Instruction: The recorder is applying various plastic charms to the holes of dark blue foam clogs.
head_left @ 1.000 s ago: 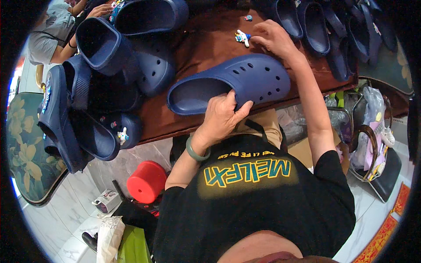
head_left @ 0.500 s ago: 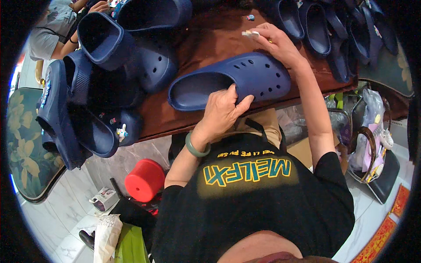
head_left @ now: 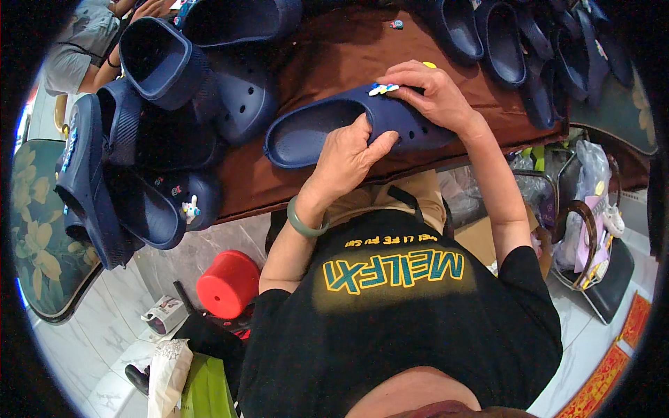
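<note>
A dark blue clog (head_left: 300, 143) with round holes in its toe lies on the brown-covered table, its heel end to the left. My left hand (head_left: 352, 157) grips the clog at the edge of its foot opening, fingers inside and thumb on top. Against the upper side of the toe, my right hand (head_left: 432, 97) pinches a small white, blue and yellow shoe charm (head_left: 382, 89). A bit of yellow (head_left: 429, 65) shows by its knuckles; whether it is another charm I cannot tell. The right hand covers most of the toe holes.
More blue clogs (head_left: 244, 97) are heaped at the left, and others (head_left: 503, 45) stand at the far right. A tiny charm (head_left: 396, 24) lies on the brown cloth (head_left: 334, 56). Below are a red stool (head_left: 227, 284) and bags. Another person's arm (head_left: 104, 73) shows at the far left.
My right hand has brought the charm down from above the clog to its toe. The clog has shifted slightly, and my left hand still grips it.
</note>
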Demonstrator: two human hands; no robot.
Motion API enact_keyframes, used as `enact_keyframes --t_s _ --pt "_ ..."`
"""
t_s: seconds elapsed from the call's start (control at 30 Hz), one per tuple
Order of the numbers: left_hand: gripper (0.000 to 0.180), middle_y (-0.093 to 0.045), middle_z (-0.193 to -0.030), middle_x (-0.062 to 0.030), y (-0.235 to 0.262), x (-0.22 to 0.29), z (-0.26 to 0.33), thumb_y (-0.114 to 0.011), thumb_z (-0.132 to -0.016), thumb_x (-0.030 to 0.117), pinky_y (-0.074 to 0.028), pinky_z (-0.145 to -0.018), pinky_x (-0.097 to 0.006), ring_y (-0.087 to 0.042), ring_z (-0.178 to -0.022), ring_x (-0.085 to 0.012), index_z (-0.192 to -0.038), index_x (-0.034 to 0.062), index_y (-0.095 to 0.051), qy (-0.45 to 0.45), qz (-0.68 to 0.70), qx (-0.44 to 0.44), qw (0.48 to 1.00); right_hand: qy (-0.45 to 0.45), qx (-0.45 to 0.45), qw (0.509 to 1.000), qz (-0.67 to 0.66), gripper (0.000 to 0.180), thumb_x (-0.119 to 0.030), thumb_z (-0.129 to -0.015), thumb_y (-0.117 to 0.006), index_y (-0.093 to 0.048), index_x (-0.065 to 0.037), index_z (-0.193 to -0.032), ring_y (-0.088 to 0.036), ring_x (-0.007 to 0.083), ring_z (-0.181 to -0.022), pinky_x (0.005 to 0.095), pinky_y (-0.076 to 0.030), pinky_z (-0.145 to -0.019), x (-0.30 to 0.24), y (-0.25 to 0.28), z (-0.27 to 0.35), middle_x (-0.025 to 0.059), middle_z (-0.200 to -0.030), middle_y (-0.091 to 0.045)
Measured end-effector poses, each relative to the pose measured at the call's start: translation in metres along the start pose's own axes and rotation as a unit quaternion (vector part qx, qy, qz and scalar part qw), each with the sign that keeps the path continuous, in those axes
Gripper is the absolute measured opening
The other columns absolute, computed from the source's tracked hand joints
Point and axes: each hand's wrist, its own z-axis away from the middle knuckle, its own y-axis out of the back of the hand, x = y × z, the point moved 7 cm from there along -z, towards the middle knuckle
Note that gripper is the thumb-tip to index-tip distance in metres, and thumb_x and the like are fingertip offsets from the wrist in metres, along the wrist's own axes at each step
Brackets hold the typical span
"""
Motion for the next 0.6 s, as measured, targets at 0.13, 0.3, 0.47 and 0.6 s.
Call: enact_keyframes --t_s 0.13,0.3,0.47,0.6 --pt "0.036 -0.067 -0.088 -0.0222 0.000 -0.002 0.001 -0.059 -0.092 0.034 -0.050 -0.072 -0.046 -0.064 -0.084 -0.0428 -0.109 0.0029 -0.060 0.017 0.001 -0.011 1.000 0.036 -0.056 0.997 0.040 0.024 -0.013 -0.085 -0.068 -0.070 -0.006 -0.108 -0.058 0.0263 -0.108 0.0367 -0.045 -0.094 -0.012 0.002 0.001 0.0103 -0.110 -0.064" --pt "0.036 -0.067 -0.087 -0.0221 0.000 0.000 0.002 -0.059 -0.092 0.034 -0.050 -0.071 -0.046 -0.064 -0.084 -0.0425 -0.109 0.0029 -0.061 0.023 0.003 -0.014 1.000 0.077 -0.087 0.990 0.078 0.024 -0.016 -0.087 -0.066 -0.070 -0.006 -0.109 -0.057 0.0269 -0.106 0.0385 -0.043 -0.095 -0.018 0.004 -0.001 0.0096 -0.110 -0.063" --pt "0.035 -0.066 -0.085 -0.0225 0.001 0.002 0.000 -0.059 -0.091 0.034 -0.050 -0.070 -0.046 -0.064 -0.082 -0.0421 -0.106 0.0026 -0.061 0.004 -0.008 -0.016 1.000 0.093 -0.103 0.984 0.111 0.023 -0.016 -0.088 -0.063 -0.070 -0.006 -0.107 -0.058 0.0266 -0.103 0.0401 -0.040 -0.095 -0.023 -0.004 -0.004 0.0089 -0.107 -0.063" --pt "0.035 -0.066 -0.085 -0.0227 0.002 0.001 0.000 -0.060 -0.091 0.035 -0.049 -0.070 -0.046 -0.064 -0.082 -0.0420 -0.105 0.0022 -0.061 0.019 -0.026 -0.024 0.999 0.113 -0.086 0.974 0.176 0.021 -0.013 -0.087 -0.062 -0.071 -0.007 -0.105 -0.059 0.0256 -0.101 0.0397 -0.040 -0.095 -0.034 -0.007 -0.005 0.0085 -0.102 -0.064"
